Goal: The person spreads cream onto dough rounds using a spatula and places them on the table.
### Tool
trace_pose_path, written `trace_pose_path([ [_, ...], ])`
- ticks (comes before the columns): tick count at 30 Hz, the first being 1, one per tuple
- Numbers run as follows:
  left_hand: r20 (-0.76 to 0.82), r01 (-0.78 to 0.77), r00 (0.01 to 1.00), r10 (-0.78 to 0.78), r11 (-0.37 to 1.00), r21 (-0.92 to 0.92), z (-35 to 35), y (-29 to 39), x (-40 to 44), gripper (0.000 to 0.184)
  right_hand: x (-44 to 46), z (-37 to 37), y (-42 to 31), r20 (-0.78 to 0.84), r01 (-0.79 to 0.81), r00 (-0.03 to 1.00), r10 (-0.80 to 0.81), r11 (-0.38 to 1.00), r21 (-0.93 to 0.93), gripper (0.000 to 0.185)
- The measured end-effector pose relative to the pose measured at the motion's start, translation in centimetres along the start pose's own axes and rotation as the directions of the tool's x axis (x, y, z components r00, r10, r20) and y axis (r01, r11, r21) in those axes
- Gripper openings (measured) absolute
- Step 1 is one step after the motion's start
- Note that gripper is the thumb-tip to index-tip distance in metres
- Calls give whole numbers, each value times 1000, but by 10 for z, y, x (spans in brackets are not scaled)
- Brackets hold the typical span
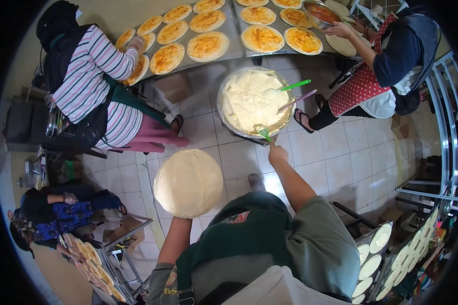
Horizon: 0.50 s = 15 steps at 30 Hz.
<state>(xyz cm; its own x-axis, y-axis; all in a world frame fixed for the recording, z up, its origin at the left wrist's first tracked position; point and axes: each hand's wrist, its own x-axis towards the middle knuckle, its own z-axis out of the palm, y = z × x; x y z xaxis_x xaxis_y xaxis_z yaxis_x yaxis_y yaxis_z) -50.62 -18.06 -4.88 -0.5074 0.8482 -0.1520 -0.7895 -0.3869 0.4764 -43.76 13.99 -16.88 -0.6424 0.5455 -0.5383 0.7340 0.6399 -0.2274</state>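
Note:
On the left, a round flat base (188,184) covered in smooth pale cream is held up level over the floor. My left forearm reaches under it, and the hand itself is hidden beneath. My right hand (277,154) is closed around the handle of a green spatula (263,132), whose blade is in the cream at the near rim of a large bowl. Thick pale-yellow cream (249,99) fills this bowl (222,114). Another spatula with a bright green handle (296,85) and a utensil with a purple handle (301,99) stick out of its right side.
Sauce-topped rounds (207,46) lie on the metal table (234,55) ahead. A person in stripes (99,66) works at its left; another in a red dotted apron (359,94) holds a metal bowl (320,14) at right. Racks with rounds (370,267) stand behind right; another person (61,213) is at left.

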Motion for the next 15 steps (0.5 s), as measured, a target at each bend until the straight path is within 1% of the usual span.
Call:
trace_pose_path([
  [2, 3, -6, 1000, 6, 1000, -13, -2, -1, 3, 53, -27, -25, 6, 133, -36, 990, 46, 996, -78, 46],
  [3, 5, -10, 1000, 10, 1000, -17, 0, -4, 0, 53, -35, -30, 11, 133, -37, 990, 48, 996, -80, 46],
  [6, 14, -24, 1000, 25, 999, -23, -1, 4, 30, 53, -45, -39, 32, 154, -16, 987, 36, 991, -131, 45],
  [8, 21, -39, 999, 40, 999, -20, 2, 2, 41, 53, -40, -41, 53, 144, 132, 982, -126, 991, -34, 43],
  [9, 22, -49, 999, 49, 999, -20, 3, 1, 41, 53, -36, -44, 57, -5, 318, 948, -318, 948, 0, 41],
  [10, 20, -57, 998, 58, 998, -19, 4, -2, 37, 53, -33, -45, 60, -3, 324, 946, -324, 946, 0, 41],
  [11, 21, -64, 998, 64, 998, -16, 5, -3, 37, 53, -27, -48, 64, 119, 94, 980, -159, 900, 426, 40],
  [12, 22, -69, 997, 70, 998, -14, 5, -3, 35, 53, -30, -61, 55, 299, -192, 953, -55, 654, 732, 40],
  [13, 25, -75, 997, 75, 997, -11, 8, -5, 30, 53, -19, -52, 51, 314, -239, 946, -77, 487, 840, 38],
  [14, 27, -81, 996, 81, 997, -9, 7, -5, 36, 53, -8, -42, 47, 312, -236, 946, -81, 486, 842, 38],
  [15, 28, -87, 996, 87, 996, -6, 9, -6, 41, 54, 5, -29, 43, 380, -340, 921, -87, 300, 891, 37],
])
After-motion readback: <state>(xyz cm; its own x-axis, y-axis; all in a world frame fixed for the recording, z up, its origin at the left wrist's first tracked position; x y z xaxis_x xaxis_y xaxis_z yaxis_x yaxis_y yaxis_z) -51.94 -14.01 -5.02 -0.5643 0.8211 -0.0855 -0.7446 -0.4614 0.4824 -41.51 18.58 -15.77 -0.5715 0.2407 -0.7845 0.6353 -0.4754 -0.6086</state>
